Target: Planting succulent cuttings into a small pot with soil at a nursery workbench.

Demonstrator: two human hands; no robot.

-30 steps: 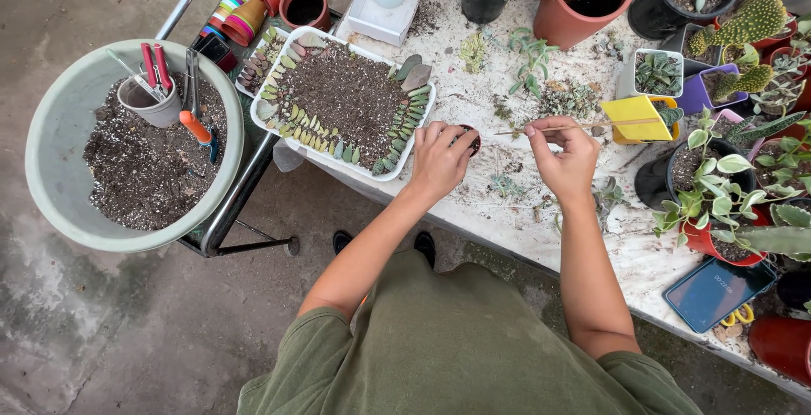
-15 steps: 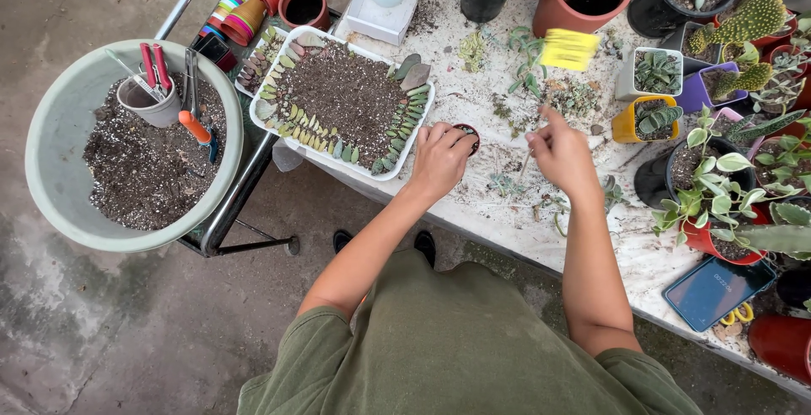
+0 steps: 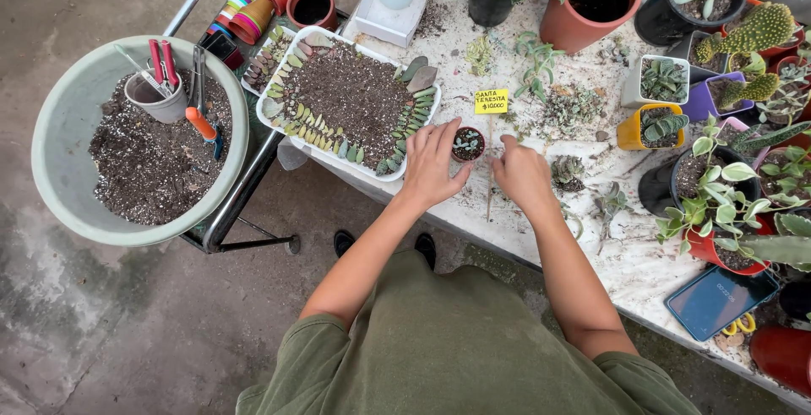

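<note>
My left hand cups a small round brown pot holding a tiny succulent, thumb below it and fingers along its left side. My right hand sits just right of the pot, fingertips pinching a thin wooden stick that runs toward the table's near edge. A yellow paper label sits at the stick's far end, above the pot. A small loose succulent clump lies right of my right hand.
A white tray of soil ringed with succulent leaves stands left of the pot. A green basin with soil, a cup and tools rests on a cart. Potted plants and cacti crowd the right. A blue flat device lies near the table edge.
My right hand has swung the labelled stick from the far right down to beside the small pot. The left hand has opened around the pot, showing the succulent.
</note>
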